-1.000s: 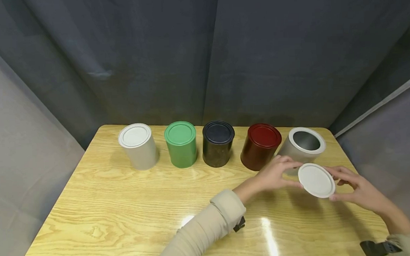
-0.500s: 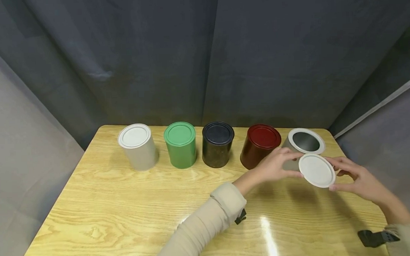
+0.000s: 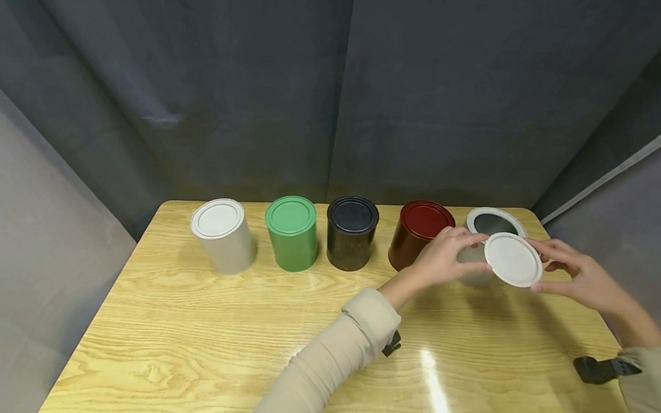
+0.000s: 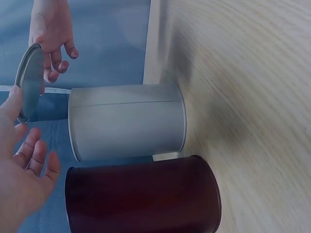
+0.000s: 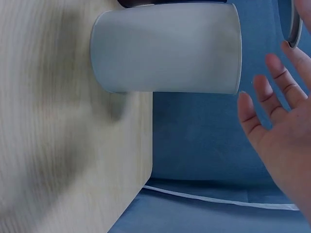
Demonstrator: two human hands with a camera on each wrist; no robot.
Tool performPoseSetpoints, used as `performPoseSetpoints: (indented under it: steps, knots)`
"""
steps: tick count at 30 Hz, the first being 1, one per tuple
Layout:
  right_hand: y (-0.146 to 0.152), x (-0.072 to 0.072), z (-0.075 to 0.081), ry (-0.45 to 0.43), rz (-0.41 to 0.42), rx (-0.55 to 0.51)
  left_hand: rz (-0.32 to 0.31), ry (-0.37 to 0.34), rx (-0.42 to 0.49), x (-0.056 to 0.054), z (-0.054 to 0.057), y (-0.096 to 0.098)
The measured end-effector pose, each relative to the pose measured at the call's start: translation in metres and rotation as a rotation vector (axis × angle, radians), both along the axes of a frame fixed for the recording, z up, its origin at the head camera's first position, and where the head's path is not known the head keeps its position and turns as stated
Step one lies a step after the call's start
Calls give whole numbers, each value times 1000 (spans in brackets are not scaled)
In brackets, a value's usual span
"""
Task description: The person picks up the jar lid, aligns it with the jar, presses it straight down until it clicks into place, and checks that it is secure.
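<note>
Between my two hands a round white lid (image 3: 513,259) is held tilted, its flat face toward the head camera. My left hand (image 3: 447,255) pinches its left edge with thumb and fingertips. On the opposite edge my right hand (image 3: 576,274) pinches it too, the other fingers spread in the right wrist view. Just behind and below the lid stands an uncovered pale grey can (image 4: 127,122), with a white ring round its dark opening; the lid overlaps its front rim in the head view. The lid's rimmed underside shows in the left wrist view.
Left of the uncovered can stand a dark red can (image 3: 416,243), a black can (image 3: 350,245), a green can (image 3: 293,247) and a white can (image 3: 228,249), all lidded. They line the back of the wooden table (image 3: 193,357), before dark curtains (image 3: 239,100).
Both hands have raised the lid and carried it away from me, from in front of the pale grey can to the near side of its opening. The cans have stayed in place.
</note>
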State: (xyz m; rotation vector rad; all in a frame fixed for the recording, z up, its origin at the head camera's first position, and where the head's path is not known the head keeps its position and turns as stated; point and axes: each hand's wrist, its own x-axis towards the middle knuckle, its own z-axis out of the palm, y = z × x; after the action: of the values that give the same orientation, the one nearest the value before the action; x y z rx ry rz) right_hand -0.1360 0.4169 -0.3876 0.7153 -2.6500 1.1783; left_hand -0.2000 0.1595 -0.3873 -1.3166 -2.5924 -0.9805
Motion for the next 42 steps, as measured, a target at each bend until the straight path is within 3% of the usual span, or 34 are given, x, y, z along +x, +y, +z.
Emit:
performPoseSetpoints:
  steps: [6, 14, 19, 29, 42]
  knots:
    - [-1, -4, 6, -11, -20, 8, 5, 49, -51, -5, 5, 1]
    - [-1, -12, 12, -40, -37, -2, 10, 38, -112, -11, 9, 3]
    - [3, -22, 14, -59, -40, 13, 12, 31, -136, -19, 14, 5]
    - [9, -45, 20, -160, -136, 112, 61, 42, -186, -34, 17, 10]
    - [21, -61, 14, -208, -83, 119, 65, 21, -229, -50, 17, 20]
